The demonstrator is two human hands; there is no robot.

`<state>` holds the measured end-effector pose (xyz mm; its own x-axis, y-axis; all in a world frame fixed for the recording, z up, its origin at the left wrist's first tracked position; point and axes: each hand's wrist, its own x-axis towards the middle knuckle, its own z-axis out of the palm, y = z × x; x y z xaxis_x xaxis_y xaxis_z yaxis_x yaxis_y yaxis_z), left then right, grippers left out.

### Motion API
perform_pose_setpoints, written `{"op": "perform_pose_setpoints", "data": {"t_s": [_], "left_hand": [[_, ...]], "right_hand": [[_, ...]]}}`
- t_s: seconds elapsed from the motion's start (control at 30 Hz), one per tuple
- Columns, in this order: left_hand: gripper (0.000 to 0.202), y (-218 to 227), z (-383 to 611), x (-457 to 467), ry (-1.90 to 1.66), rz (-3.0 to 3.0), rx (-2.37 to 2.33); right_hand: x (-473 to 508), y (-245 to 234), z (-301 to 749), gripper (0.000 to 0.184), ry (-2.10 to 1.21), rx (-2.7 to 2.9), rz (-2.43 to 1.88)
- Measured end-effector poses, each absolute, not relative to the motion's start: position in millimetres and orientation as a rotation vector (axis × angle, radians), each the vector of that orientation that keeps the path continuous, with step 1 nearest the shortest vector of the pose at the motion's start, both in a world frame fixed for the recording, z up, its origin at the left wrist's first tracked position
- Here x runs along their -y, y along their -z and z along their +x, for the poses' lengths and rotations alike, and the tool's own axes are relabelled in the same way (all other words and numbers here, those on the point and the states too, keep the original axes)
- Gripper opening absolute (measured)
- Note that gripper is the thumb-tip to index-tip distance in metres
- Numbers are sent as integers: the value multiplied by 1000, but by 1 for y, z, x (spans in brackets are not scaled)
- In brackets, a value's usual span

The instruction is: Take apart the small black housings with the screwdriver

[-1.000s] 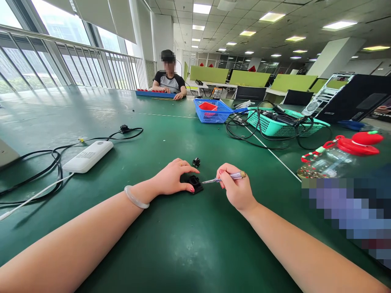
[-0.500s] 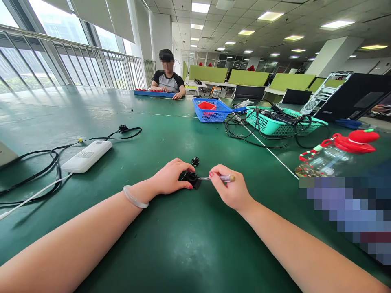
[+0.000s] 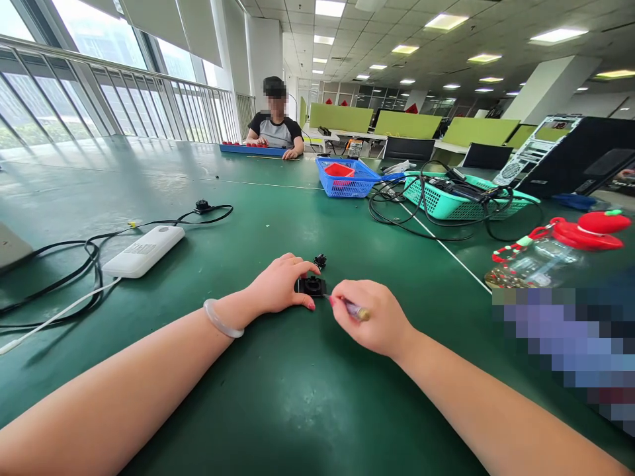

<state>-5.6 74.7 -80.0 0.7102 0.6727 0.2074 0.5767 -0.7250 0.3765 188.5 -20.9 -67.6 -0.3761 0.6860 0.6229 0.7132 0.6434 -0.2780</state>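
Bright open office, with windows (image 3: 104,33) and a metal railing (image 3: 171,86) at far left, and a green tabletop (image 3: 297,423) stretching out beneath the work. At left on it, loops of black cable (image 3: 94,249), then a white box-shaped device (image 3: 145,252) with a white cord (image 3: 59,318) trailing to the near left. Far across, a seated person (image 3: 278,135) behind a blue tray (image 3: 255,151) holding small red things (image 3: 254,145).

Nearer, a pale bracelet (image 3: 221,320) and the left hand (image 3: 278,285), with thumb and forefinger parted, straddling the left portion of a small black part (image 3: 312,287). Gripped or only loosely bracketed: not possible to tell. Lies flat, long axis roughly left to right, right end free of the fingers. Just beyond, near but apart, a smaller black component (image 3: 320,262).

At that free right end, a clear-handled screwdriver (image 3: 358,311), pointing leftward and slightly away; contact at the tip too small to judge. Clamped round the handle, fingers together, the right hand (image 3: 374,317), just to the right of the part. Left hand the nearer.

Farther back, a blue basket (image 3: 350,189) with a red container (image 3: 340,172), then a mint-green basket (image 3: 431,206) heaped with black cables (image 3: 461,192). Rightmost, a tilted computer case (image 3: 570,158) and, nearer, a clear bottle (image 3: 555,261) with a red lid.
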Motion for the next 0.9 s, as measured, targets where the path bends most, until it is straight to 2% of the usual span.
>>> {"op": "perform_pose_setpoints", "data": {"t_s": [0.1, 0.2, 0.3, 0.5, 0.6, 0.7, 0.9], "left_hand": [[58, 79, -5, -71, -492, 2651, -1043], [56, 78, -5, -68, -489, 2678, -1066], [57, 77, -5, -68, -481, 2700, -1048], [58, 77, -5, -71, -453, 2731, -1007], [57, 78, -5, -72, -443, 2723, -1020], [59, 78, -4, -71, -438, 2730, -1029], [63, 77, -5, -70, -418, 2794, -1039]], "right_hand": [[26, 66, 185, 16, 318, 2292, -876], [27, 66, 185, 13, 283, 2298, -790], [25, 67, 186, 12, 80, 2213, -845], [14, 71, 194, 20, -537, 1900, -1198], [11, 70, 199, 23, -689, 1825, -1252], [13, 67, 200, 19, -588, 1980, -1193], [20, 70, 194, 12, -54, 2354, -864]]}}
